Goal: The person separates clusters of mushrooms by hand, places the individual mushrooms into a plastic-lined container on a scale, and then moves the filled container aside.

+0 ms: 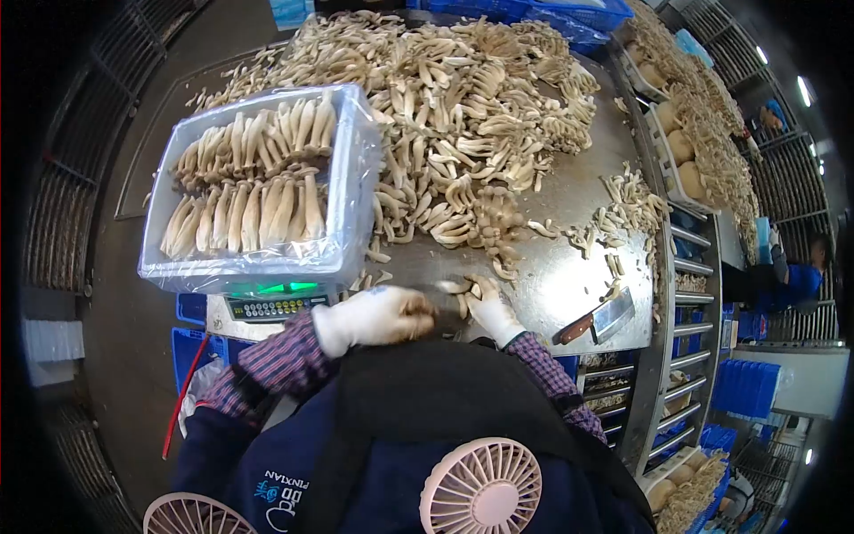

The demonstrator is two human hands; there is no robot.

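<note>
My left hand (378, 318), in a white glove with brown-stained fingers, is curled closed at the table's front edge; what it holds, if anything, is hidden. To its right, my right hand (495, 316), also gloved, has its fingers around a pale mushroom (464, 301). A small blurred pale piece shows between the hands. Beyond them a large pile of mushrooms (436, 116) covers much of the metal table (409, 267). At the left, a white foam box (351, 214) lined with clear plastic holds two rows of mushrooms and stands by a digital scale (267, 306).
A cleaver (612, 317) with a wooden handle lies right of my right hand, near trimmed mushroom pieces (623, 214). A roller conveyor (689, 329) runs along the right, with crates of mushrooms (685, 160) farther up. A person in blue (796, 283) is at the far right.
</note>
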